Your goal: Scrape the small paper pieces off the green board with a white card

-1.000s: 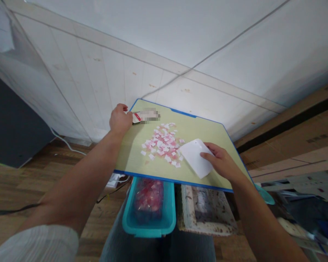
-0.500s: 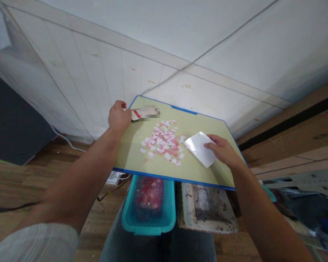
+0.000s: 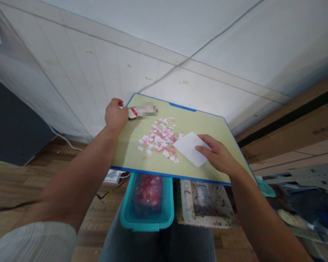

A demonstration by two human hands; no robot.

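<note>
My right hand (image 3: 214,151) pinches a white square sheet (image 3: 190,147) by its right side, thumb on top. It is held over the right edge of a pile of small white paper pieces (image 3: 158,138), some lying over pink patches. They are spread on a pale yellow folding table (image 3: 205,122) with a blue rim. At the table's left edge, my left hand (image 3: 116,113) has its fingers curled and its thumb at the rim, apparently gripping the edge. Beside that thumb lies a phone-like flat object (image 3: 132,112), partly blurred out; whether the hand touches it is unclear.
Below the table's front edge, a teal bin (image 3: 125,214) holds a clear bag of red and pink contents (image 3: 149,193). To its right stands a stained white foam box (image 3: 187,214). A white wall (image 3: 104,65) rises behind; cardboard boxes (image 3: 295,142) stand at right.
My right hand has moved slightly left with the sheet, whose upper face has turned from glossy to matt. My left hand stays at the table's edge. The whole view has shifted a little.
</note>
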